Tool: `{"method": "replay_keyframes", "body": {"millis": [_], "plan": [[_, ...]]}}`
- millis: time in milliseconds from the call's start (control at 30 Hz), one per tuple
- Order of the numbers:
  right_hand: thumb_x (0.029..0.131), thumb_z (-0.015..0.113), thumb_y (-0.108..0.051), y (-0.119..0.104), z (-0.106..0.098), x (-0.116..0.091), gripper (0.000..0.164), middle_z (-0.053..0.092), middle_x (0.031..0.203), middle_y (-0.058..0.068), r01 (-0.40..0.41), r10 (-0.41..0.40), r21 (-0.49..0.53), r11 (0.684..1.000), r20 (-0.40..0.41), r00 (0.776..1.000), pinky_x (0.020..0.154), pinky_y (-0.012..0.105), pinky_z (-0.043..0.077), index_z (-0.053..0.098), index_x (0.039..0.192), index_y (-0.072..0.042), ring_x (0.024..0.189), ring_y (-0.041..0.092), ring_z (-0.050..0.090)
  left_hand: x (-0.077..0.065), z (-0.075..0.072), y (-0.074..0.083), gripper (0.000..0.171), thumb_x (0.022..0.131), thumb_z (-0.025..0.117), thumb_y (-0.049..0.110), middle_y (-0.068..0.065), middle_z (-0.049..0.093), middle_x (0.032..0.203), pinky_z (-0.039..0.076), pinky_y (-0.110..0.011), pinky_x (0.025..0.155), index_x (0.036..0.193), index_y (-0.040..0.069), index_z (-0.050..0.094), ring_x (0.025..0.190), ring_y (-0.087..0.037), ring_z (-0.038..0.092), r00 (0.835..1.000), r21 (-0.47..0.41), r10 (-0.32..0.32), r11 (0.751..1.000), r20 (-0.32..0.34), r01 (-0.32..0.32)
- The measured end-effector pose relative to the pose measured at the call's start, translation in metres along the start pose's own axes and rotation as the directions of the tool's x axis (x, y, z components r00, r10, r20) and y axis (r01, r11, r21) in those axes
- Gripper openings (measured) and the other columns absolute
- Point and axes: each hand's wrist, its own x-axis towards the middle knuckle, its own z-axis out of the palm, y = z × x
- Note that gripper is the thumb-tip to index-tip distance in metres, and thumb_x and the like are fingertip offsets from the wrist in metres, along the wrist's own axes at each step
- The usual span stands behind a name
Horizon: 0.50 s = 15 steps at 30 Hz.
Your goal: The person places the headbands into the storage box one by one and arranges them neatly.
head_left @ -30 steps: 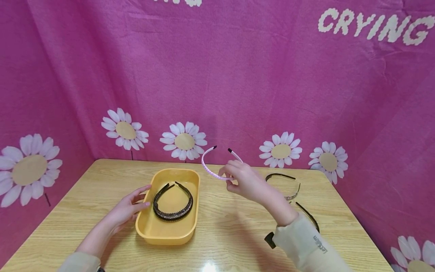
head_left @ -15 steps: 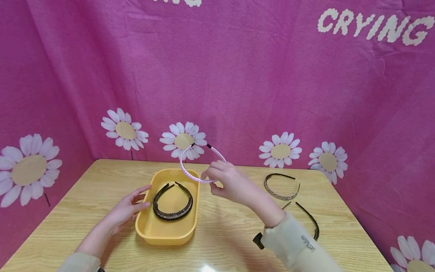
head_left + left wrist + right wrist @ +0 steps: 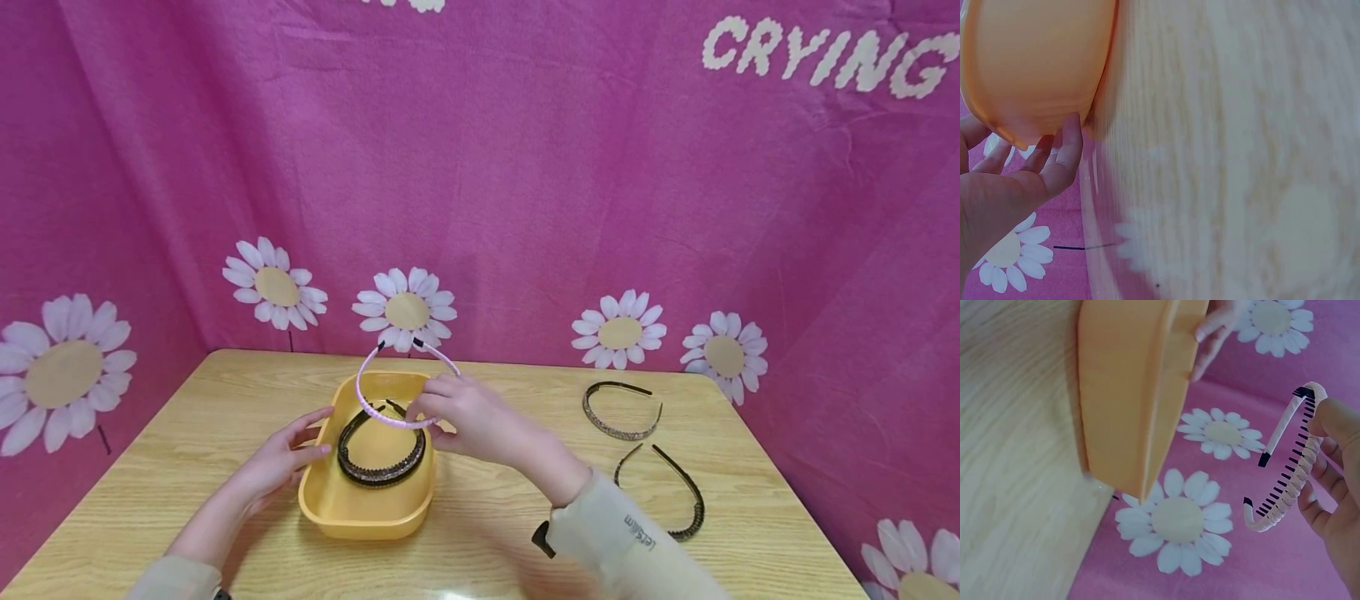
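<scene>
R hand (image 3: 459,417) has come left in the last sec: the lilac-pink toothed headband (image 3: 389,422) it pinches btw thumb & fingers was over the tabletop, now shows over the far end of the yellow plastic tray (image 3: 360,530). Looks like the carry across is mostly done, band not yet laid down; R wrist cam shows it apart from the tray wall. Its black tips point away from R hand, toward the backdrop.

L hand (image 3: 281,460) hasn't shifted: fingers spread, loosely bent, tips touching the tray's side just beside it; prob. steadying it. Btw the two hands, in the tray: nested dark headbands (image 3: 377,479), at least one w/ sparkly trim, same spot as before. Well to R hand's right: glittery headband (image 3: 622,435); nearer the person, a black headband (image 3: 698,510), now less covered by the arm.

Writing: "CRYING" lettering (image 3: 831,58) on backdrop, far beyond R hand; more letters cut off at top, can't read. Sleeve print (image 3: 640,533) behind R hand: approx. "Letsslim", too small to be sure.
</scene>
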Motion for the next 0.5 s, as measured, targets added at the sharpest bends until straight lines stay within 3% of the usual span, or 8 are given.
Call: {"method": "replay_keyframes", "body": {"millis": [267, 500], "plan": [[0.068, 0.061, -0.005, -0.004, 0.020, 0.002, 0.026, 0.056, 0.083, -0.009, -0.011, 0.011, 0.006, 1.000, 0.015, 1.000, 0.068, 0.018, 0.039, 0.063, 0.089, -0.020, 0.081, 0.004, 0.049, 0.000, 0.000, 0.000, 0.064, 0.089, 0.051, 0.009, -0.030, 0.020, 0.138, 0.048, -0.045, 0.084, 0.142, 0.010, 0.017, 0.111, -0.035, 0.045, 1.000, -0.001, 0.003, 1.000, -0.006, -0.003], [0.068, 0.060, -0.004, -0.003, 0.037, 0.004, 0.026, 0.054, 0.081, -0.009, -0.017, 0.016, 0.027, 1.000, 0.029, 0.999, 0.070, 0.018, 0.038, 0.062, 0.089, -0.019, 0.078, 0.003, 0.046, 0.000, 0.001, 0.000, 0.063, 0.089, 0.051, 0.010, -0.030, 0.021, 0.137, 0.048, -0.044, 0.084, 0.142, 0.011, 0.018, 0.111, -0.034, 0.046, 1.000, 0.003, 0.005, 1.000, -0.006, -0.005]]}}
